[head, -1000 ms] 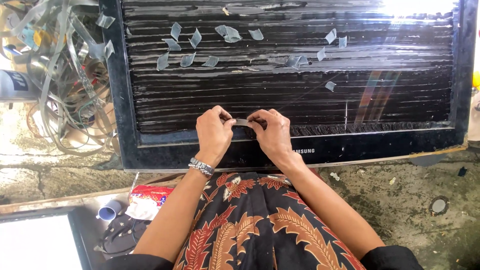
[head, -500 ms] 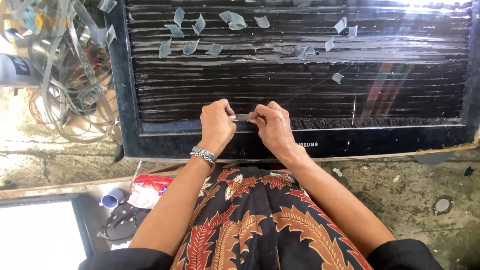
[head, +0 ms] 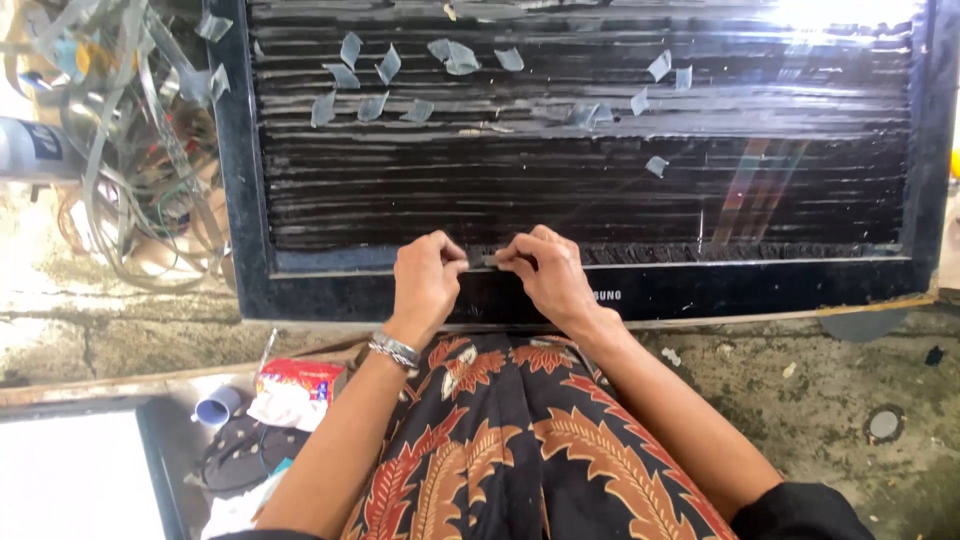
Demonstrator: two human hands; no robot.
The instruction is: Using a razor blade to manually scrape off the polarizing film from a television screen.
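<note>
Left hand [head: 425,285], right hand [head: 548,275]: both pinching small tape piece [head: 487,261] at television panel [head: 560,190] lower edge; upper rows stripped, tape scraps [head: 450,55] scattered; bottom strip remaining.

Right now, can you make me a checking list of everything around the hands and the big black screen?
Surface: rough concrete floor, stained.
Job's things: big black screen lying flat, streaked; a small strip pinched at its lower edge.
Clutter: small clear scraps on the screen; red packet; blue cap; white panel.
Grippers: left hand and right hand, both pinching the strip.
Cables: tangled ribbons and wires beside the screen.
Surroundings: patterned cloth over the lap.
</note>
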